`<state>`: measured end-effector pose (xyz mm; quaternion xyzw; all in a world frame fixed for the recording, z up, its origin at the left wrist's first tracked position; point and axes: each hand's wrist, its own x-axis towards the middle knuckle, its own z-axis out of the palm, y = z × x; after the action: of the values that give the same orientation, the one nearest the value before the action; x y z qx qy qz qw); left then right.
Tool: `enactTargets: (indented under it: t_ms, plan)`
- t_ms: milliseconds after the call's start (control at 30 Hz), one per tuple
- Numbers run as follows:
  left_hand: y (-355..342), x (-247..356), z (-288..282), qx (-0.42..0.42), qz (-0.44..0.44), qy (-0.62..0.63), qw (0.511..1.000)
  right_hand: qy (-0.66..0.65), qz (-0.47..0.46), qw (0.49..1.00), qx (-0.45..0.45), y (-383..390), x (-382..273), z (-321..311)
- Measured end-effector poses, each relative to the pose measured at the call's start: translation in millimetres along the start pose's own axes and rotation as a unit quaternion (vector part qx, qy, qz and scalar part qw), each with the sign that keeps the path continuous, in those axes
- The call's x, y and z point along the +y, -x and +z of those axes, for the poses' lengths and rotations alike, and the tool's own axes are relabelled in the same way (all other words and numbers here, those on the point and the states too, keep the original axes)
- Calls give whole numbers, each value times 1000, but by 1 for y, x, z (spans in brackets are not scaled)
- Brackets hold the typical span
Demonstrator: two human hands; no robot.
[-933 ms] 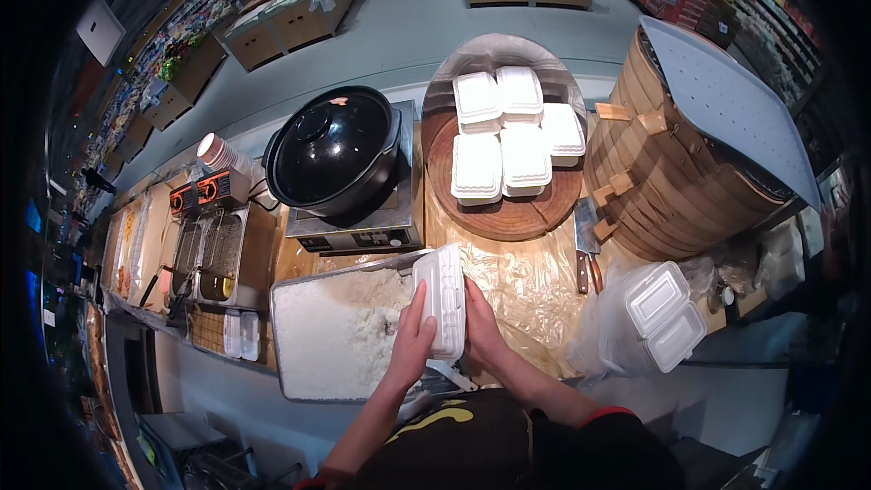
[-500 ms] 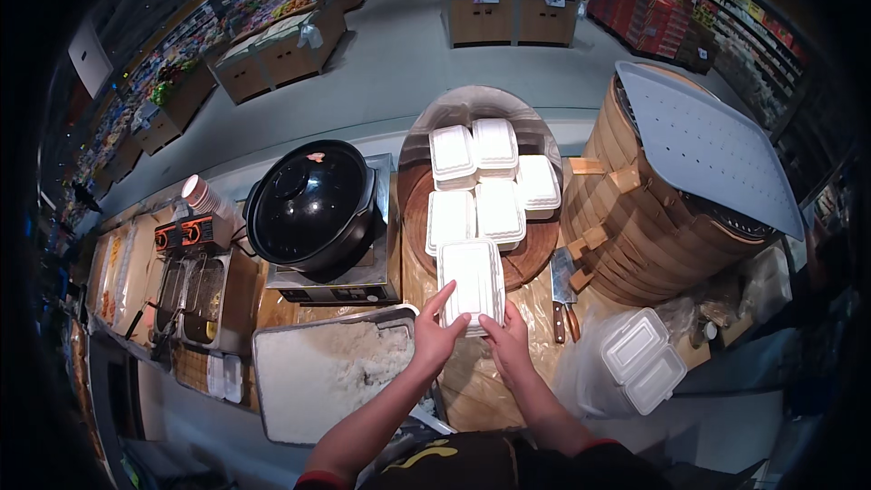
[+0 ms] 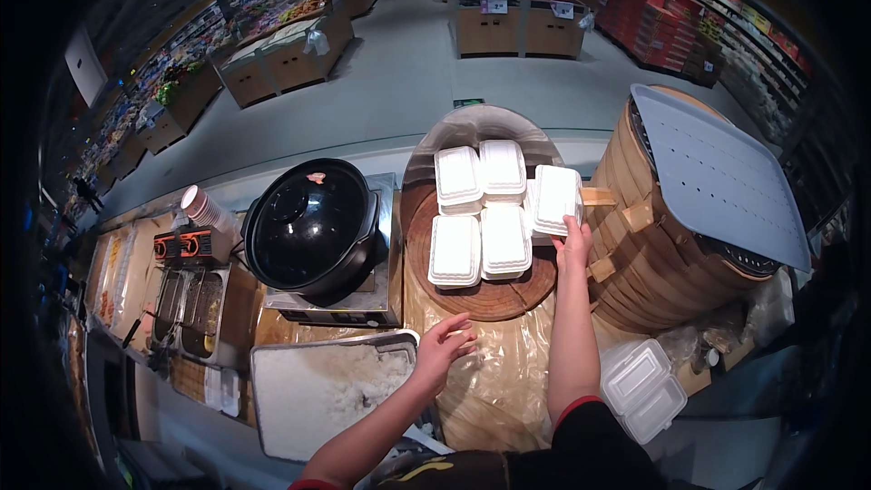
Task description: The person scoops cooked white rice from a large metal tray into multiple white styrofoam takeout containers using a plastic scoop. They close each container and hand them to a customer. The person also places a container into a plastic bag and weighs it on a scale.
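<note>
My right hand [image 3: 572, 245] reaches forward and grips the near edge of a closed white takeaway box [image 3: 557, 198]. That box sits at the right side of the grouped boxes, over the round wooden board [image 3: 499, 301]. Several more lidded white boxes [image 3: 455, 249] stand on the board to its left. My left hand [image 3: 443, 349] hangs empty between the board and the rice tray, its fingers loosely apart. White rice [image 3: 349, 390] fills the metal tray [image 3: 408, 338] at my lower left, part of it scooped loose.
A black lidded pot [image 3: 308, 218] stands on a cooker [image 3: 337, 310] at left. Bamboo steamers [image 3: 644, 263] rise at right under a grey perforated tray [image 3: 717, 172]. Open foam boxes [image 3: 644, 390] lie near right. Fryer baskets [image 3: 190, 299] and stacked cups [image 3: 207, 209] are far left.
The box that both hands held near me has moved forward and right, onto the board's right side. My left hand has let go and drawn back to the left.
</note>
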<state>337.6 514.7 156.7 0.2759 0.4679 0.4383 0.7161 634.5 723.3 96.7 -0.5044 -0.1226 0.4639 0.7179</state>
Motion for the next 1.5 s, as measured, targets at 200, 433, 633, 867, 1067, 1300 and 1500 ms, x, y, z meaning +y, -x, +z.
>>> enactTargets:
  t_ms: [200,433,633,867,1067,1300,1500]
  plan:
    - [73,-35,-97,163,-30,93,982,74,17,996,41,-15,20,22]
    - [140,-35,-139,230,10,146,962,80,-56,986,136,-64,43,-5]
    - [209,-45,-207,336,76,183,921,139,-53,985,82,6,43,26]
    - [261,-39,-441,600,219,152,754,526,-77,740,-411,361,100,-69]
    - [289,-59,-645,810,53,-104,575,696,-119,546,-450,459,177,-147]
    - [276,-78,-740,780,-73,-110,611,701,-185,530,-439,456,210,-169]
    - [295,-95,-797,715,-150,-164,662,695,-145,512,-484,498,169,-107]
